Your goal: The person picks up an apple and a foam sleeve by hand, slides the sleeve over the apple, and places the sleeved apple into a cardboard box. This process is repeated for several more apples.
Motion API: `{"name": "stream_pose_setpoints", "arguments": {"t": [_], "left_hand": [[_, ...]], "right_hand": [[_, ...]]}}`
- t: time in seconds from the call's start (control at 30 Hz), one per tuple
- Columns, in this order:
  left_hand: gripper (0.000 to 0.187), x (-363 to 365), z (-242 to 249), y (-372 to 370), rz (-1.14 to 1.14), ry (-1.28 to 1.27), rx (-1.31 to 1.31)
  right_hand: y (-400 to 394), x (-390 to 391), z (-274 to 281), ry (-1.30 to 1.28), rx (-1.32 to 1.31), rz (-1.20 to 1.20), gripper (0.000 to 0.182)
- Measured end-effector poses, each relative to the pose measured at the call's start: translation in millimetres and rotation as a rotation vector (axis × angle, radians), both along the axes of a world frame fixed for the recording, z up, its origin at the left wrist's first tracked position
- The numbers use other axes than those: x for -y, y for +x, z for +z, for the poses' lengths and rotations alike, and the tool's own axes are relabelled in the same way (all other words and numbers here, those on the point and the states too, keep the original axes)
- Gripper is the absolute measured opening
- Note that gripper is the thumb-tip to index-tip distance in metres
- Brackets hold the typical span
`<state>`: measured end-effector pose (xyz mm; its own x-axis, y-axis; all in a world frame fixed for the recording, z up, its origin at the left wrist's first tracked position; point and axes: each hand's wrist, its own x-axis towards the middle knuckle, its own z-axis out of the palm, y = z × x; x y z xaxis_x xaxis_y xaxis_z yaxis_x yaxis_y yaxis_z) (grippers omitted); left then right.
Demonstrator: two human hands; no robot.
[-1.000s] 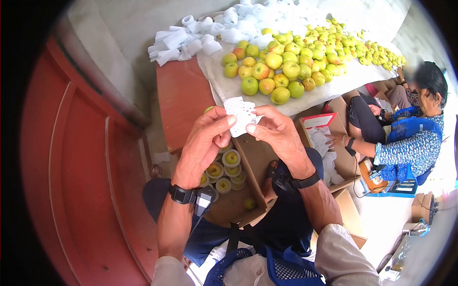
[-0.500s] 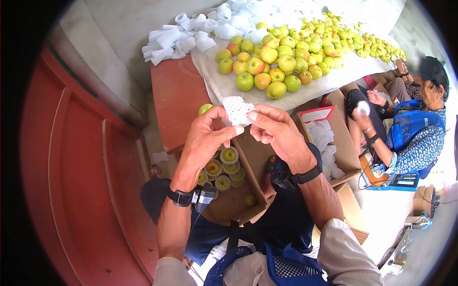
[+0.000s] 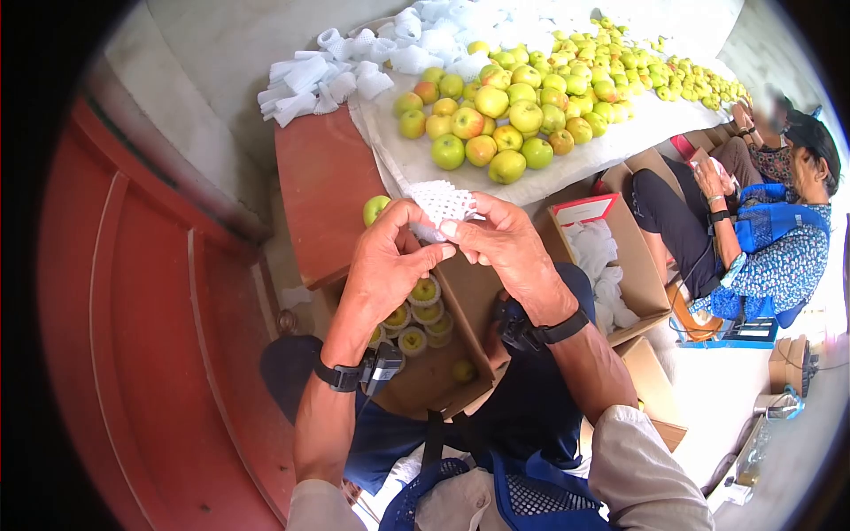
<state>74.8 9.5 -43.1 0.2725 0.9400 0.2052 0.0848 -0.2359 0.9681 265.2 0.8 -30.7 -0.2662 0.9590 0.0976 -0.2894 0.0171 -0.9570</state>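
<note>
Foam net sleeve [image 3: 440, 203]: white, soft mesh, matt, open lattice texture; pinched between left hand [image 3: 385, 265] and right hand [image 3: 505, 248]. Spare sleeves [image 3: 319, 75], far left: same white foam mesh. Apples [image 3: 505, 115]: smooth, waxy skin, slight gloss, yellow-green with red blush. Sheet under apples [image 3: 398, 155]: white, matt, looks like cloth or paper; cannot tell which. Table top [image 3: 323, 190]: red-brown, smooth, dull sheen. Near box [image 3: 465, 292]: brown cardboard, matt. Wristbands [image 3: 341, 376]: black, look like plastic or rubber.
</note>
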Motion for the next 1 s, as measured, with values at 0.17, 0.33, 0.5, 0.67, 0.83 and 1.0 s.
{"name": "stream_pose_setpoints", "arguments": {"t": [0.17, 0.33, 0.5, 0.67, 0.83, 1.0], "left_hand": [[0.033, -0.2, 20.8, -9.0, -0.043, -0.288, 0.127], [0.033, -6.0, 12.7, -17.6, -0.206, -0.443, 0.528], [0.033, -8.5, 5.8, -20.4, -0.259, -0.578, 0.755], [0.029, -12.5, -2.2, -24.2, -0.274, -0.600, 0.783], [0.012, -14.1, 0.3, -29.2, -0.248, -0.583, 0.715], [0.014, -7.0, 14.5, -22.9, -0.170, -0.423, 0.465]], "right_hand": [[0.6, -1.3, -4.3, 0.035, 0.091, -0.006, 0.023], [-1.6, -3.8, -12.8, 0.116, 0.133, 0.004, 0.022], [-6.1, -5.4, -27.5, 0.243, 0.138, -0.003, 0.026], [-4.6, -5.4, -27.3, 0.245, 0.184, 0.016, 0.028], [7.9, 6.8, 6.4, -0.017, 0.086, 0.146, 0.029], [12.3, 5.0, 9.7, -0.152, 0.019, 0.172, 0.029]]}}
